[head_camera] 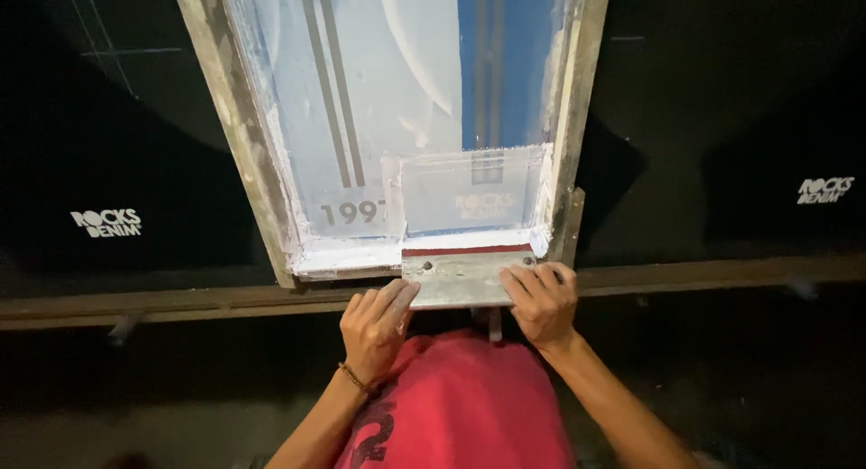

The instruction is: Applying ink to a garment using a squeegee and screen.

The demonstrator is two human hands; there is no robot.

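Here the left hand [374, 325] and right hand [541, 299] are gripping the squeegee [465, 275] with closed fingers at the near end of the printing screen [397, 117], and pushing unevenly could be smearing white ink over the black cloth [713, 117] on the worktop.

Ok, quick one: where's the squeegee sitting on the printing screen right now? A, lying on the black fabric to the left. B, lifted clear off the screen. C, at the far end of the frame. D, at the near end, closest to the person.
D: the squeegee rests at the near end of the screen frame, with the left hand and right hand gripping its ends.
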